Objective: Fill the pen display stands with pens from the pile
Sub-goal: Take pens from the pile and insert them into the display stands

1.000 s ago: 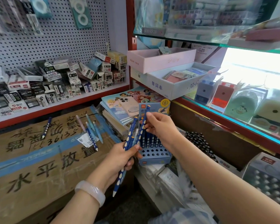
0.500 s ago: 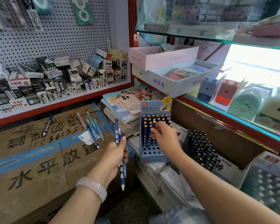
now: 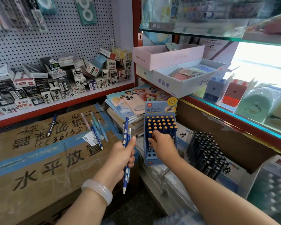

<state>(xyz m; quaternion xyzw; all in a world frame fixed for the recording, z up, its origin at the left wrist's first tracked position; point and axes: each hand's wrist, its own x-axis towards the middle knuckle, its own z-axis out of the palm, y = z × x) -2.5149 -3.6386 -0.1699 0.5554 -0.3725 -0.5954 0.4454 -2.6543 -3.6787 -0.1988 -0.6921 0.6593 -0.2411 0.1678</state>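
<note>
Left hand (image 3: 123,153) grips spare blue pens (image 3: 125,150) upright, ready to feed over; right hand (image 3: 161,142) pinches one into the blue display stand (image 3: 160,160) (front holes unfilled). Loose pile (image 3: 96,130) sits on the carton (image 3: 39,153).

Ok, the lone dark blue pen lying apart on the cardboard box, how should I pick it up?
Pinch the lone dark blue pen mid-barrel from above, fingers either side across its width. It lies flat on the cardboard box, slanted, with bare cardboard around it, so nothing blocks a top approach.
</note>
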